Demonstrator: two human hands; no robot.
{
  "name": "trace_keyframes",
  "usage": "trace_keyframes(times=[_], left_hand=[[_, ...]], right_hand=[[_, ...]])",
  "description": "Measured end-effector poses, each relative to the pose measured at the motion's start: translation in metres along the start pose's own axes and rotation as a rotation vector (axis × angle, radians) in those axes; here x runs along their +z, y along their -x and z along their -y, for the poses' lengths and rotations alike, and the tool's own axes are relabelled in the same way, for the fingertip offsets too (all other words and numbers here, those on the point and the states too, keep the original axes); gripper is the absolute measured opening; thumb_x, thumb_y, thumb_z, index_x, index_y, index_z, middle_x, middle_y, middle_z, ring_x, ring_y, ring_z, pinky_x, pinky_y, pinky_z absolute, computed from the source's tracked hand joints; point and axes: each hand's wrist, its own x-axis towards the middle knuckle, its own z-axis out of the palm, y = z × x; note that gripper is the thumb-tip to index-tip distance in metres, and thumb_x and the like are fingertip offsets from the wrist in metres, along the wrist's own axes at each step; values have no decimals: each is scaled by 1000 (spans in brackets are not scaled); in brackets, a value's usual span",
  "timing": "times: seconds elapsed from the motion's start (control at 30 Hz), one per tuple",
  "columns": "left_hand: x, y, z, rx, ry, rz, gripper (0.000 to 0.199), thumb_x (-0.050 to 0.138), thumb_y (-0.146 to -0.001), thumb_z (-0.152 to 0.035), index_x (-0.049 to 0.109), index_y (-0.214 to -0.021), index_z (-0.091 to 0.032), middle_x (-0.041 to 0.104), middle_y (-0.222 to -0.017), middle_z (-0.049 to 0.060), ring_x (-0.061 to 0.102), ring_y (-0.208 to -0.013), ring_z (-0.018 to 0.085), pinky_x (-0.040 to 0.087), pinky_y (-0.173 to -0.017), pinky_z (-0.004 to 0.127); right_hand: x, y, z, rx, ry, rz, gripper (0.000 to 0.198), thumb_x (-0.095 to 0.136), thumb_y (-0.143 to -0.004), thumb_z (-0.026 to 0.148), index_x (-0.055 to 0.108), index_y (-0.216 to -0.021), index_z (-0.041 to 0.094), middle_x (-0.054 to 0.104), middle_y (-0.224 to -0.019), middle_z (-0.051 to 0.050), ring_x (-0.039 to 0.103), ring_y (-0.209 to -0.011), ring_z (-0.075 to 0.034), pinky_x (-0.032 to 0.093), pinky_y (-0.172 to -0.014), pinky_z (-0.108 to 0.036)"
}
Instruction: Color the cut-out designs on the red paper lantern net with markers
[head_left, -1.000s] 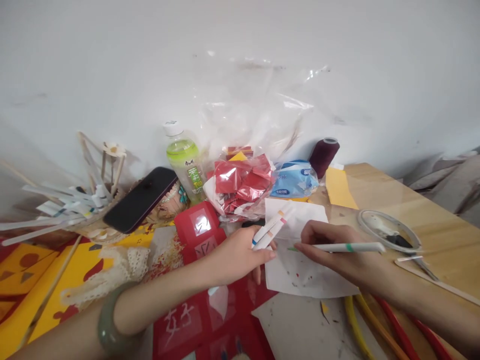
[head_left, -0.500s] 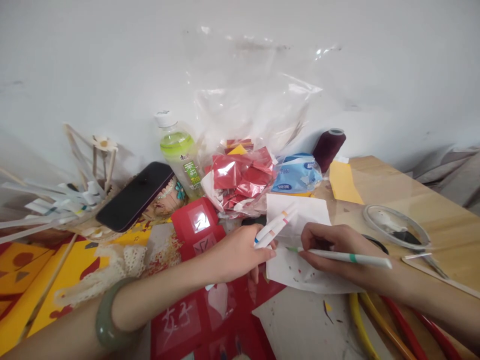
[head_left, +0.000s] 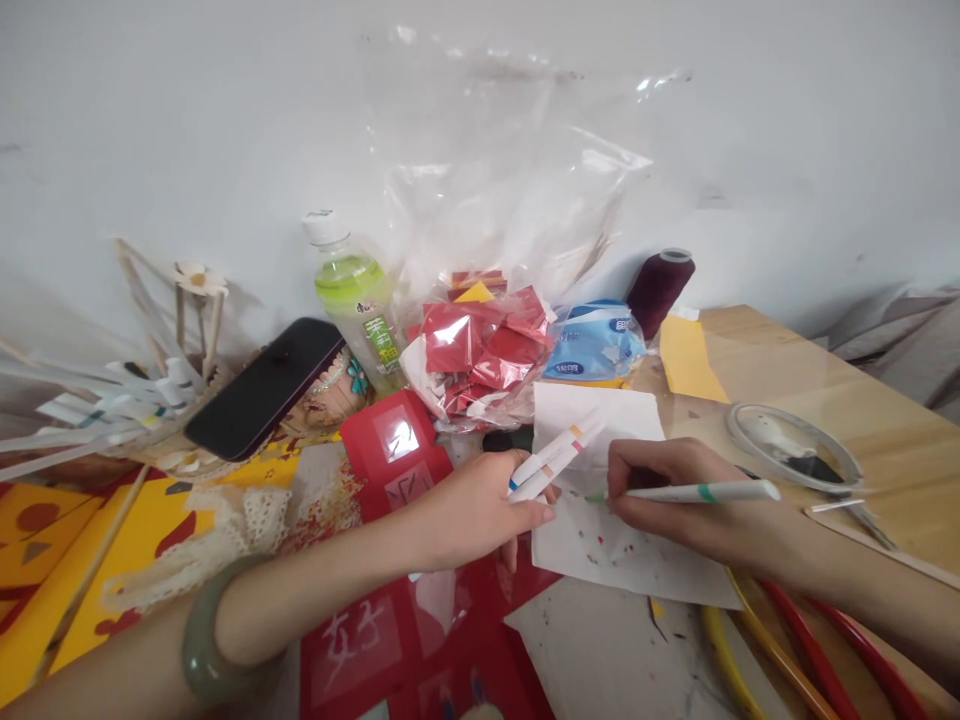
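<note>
The right hand (head_left: 675,490) pinches a slim white pen with a green band (head_left: 739,491) between thumb and fingers, low near its tip. The left hand (head_left: 487,510) has its fingers curled round a loose bundle of slim white pens with orange, pink and blue bands (head_left: 546,460). Beneath the right hand and just beside the left hand's fingertips lies a creased white paper sheet (head_left: 592,408).

Several things could go wrong. The sheet might skid or buckle under the nib, since no hand clearly pins it flat. The heel of the right hand could smear the small red and dark spots (head_left: 600,540) just on its near side, if they are wet. A loosened left hand could let a bundled pen drop onto the sheet; whether those are capped cannot be told. An overshooting stroke might stain the red folder with clear pockets (head_left: 487,670), below the left hand.

The green-banded pen's green tip points leftward from the right hand's fingertips, toward the left hand; contact with the sheet is unclear. Its blunt tail points away to the right, over that hand's back. Its long axis runs nearly level across the view, while the bundle slants away from the left hand, up and rightward.
</note>
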Motion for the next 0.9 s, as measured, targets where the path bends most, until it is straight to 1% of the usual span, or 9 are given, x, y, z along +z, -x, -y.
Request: trace_keyframes(times=[0.1,0.17,0.27,0.43,0.5,0.6,0.67,0.8,0.9], left_hand=[[-1,0,-1,-2,-32,11,16,48,-76,-25,49,-88,-16,53,-53,-5,56,-41,11,39,-42,19],[-1,0,0,-3,-43,15,16,48,-76,-26,48,-89,-16,52,-51,-5,56,-42,12,39,-42,19],[-2,-1,-1,-11,-31,24,17,48,-76,-26,48,-90,-16,53,-51,-5,56,-41,12,39,-41,19],[-2,-2,-2,-43,-31,19,21,48,-76,-25,49,-95,-14,54,-52,-4,56,-42,12,39,-42,18],[-2,-2,-1,-48,-34,15,22,48,-77,-26,49,-96,-14,57,-55,-2,57,-42,11,40,-43,19],[-1,-3,1,-42,-5,16,22,49,-76,-27,48,-94,-15,61,-68,1,56,-41,11,42,-44,21],[0,-3,1,-30,7,4,21,49,-75,-26,48,-93,-15,61,-70,2,56,-40,10,42,-43,21],[2,-5,-1,3,19,-20,23,49,-76,-25,50,-96,-13,53,-50,-3,54,-40,12,41,-41,20],[2,-8,-4,45,73,-53,27,49,-77,-26,51,-100,-11,51,-47,-4,53,-40,11,38,-39,18]], right_hand=[[0,-1,0,22,-30,-66,13,48,-72,21,49,-60,18,52,-55,3,44,-52,-10,33,-47,-19],[1,-1,-2,69,-35,-133,18,49,-75,28,49,-60,19,53,-53,3,43,-49,-10,31,-44,-19],[4,-3,-9,116,-7,-204,25,49,-76,34,45,-56,19,50,-47,4,41,-45,-9,28,-41,-19],[9,-8,-19,91,62,-250,27,49,-74,31,38,-53,19,41,-48,5,35,-46,-8,27,-41,-19],[10,-9,-20,94,84,-273,27,49,-74,30,37,-52,19,39,-48,5,34,-47,-8,26,-41,-19],[10,-8,-19,92,93,-266,26,48,-74,32,39,-54,19,42,-48,5,35,-47,-9,27,-41,-19],[10,-7,-16,81,105,-248,24,48,-74,33,40,-56,19,44,-49,4,36,-46,-9,28,-41,-19],[9,-10,-8,125,82,-220,17,48,-74,32,42,-64,20,49,-48,5,42,-43,-9,31,-41,-20],[8,-15,-4,176,74,-218,19,47,-75,34,40,-63,21,47,-42,6,44,-39,-10,32,-40,-20]])
